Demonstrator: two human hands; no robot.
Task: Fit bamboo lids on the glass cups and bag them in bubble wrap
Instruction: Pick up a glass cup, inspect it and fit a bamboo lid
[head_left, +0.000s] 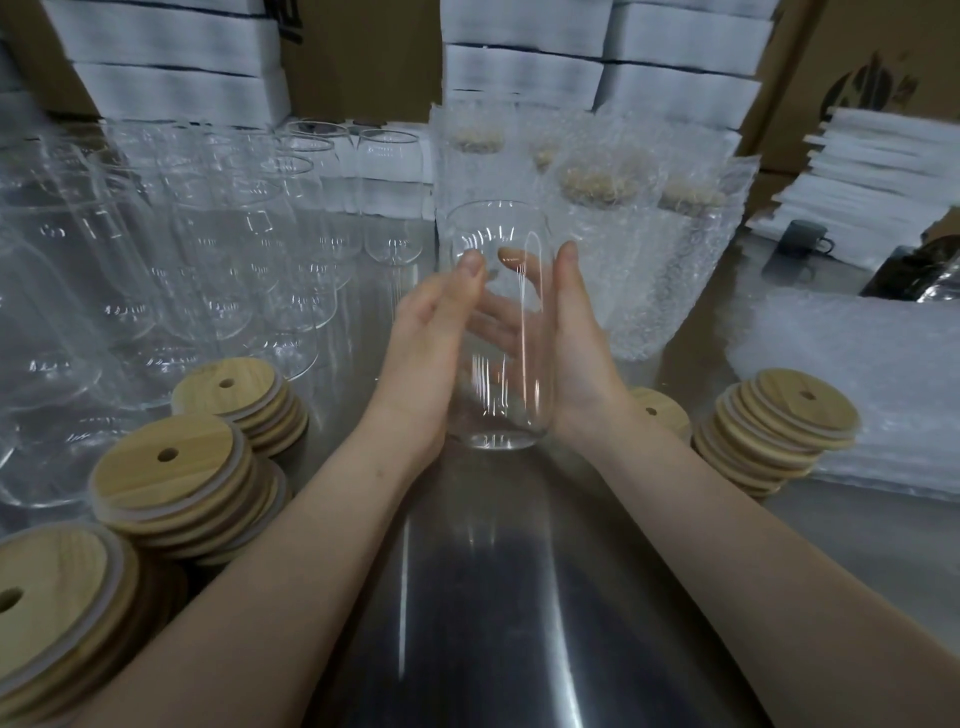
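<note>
Your left hand (431, 338) and right hand (582, 358) make an open-palmed grip, pressing the lidless glass cup (493, 421) between near-straight fingers over the counter (493, 597), so slick glass could slip downward and strike steel or the bamboo lid stacks (171, 467) flanking the grip.

Empty cups (208, 249) left, bagged cups (623, 234) behind, lid stacks (171, 467) either side.
</note>
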